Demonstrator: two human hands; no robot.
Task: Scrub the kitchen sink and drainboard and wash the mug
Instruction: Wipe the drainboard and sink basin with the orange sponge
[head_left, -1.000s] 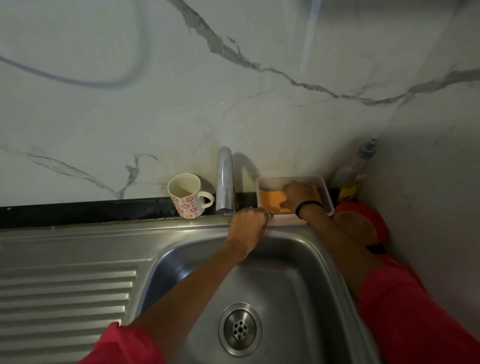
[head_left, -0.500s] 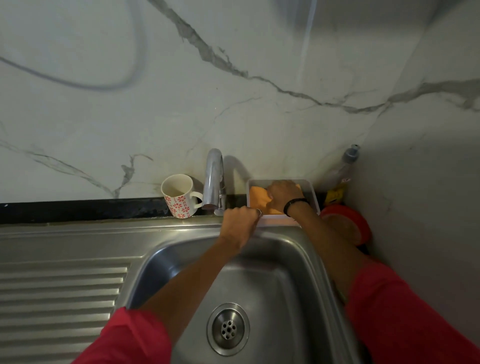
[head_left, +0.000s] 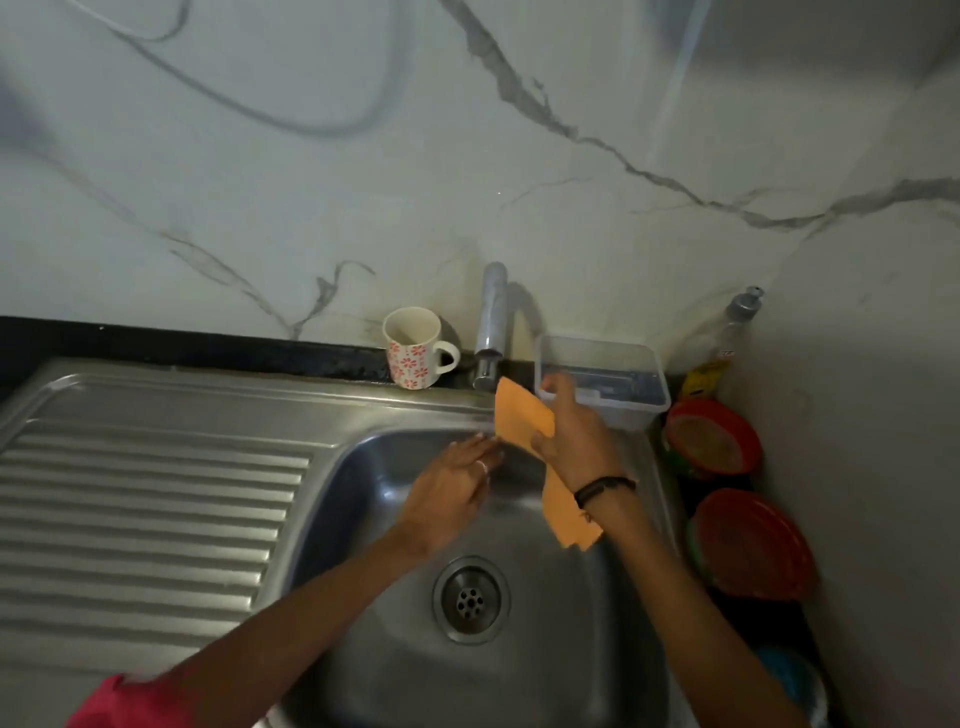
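Note:
My right hand (head_left: 574, 436) grips an orange cloth (head_left: 519, 421) over the back of the steel sink (head_left: 545, 675); the cloth hangs down past my wrist. My left hand (head_left: 452, 480) is held flat with straight fingers over the basin, its fingertips close to the cloth's lower left edge. A white mug with red flowers (head_left: 415, 348) stands upright on the back ledge, left of the tap (head_left: 491, 322). The ribbed drainboard (head_left: 145, 519) lies to the left of the basin. The drain (head_left: 471, 600) sits in the middle of the basin.
A clear plastic box (head_left: 613, 374) stands behind my right hand. A soap pump bottle (head_left: 730, 332) is in the corner. Two red-rimmed dishes (head_left: 711, 439) (head_left: 750, 543) sit along the right wall. Marble walls close the back and right.
My right hand has lifted the orange cloth out of the plastic box toward the basin. My left hand has let go of the sink's back rim, opened flat and dropped lower.

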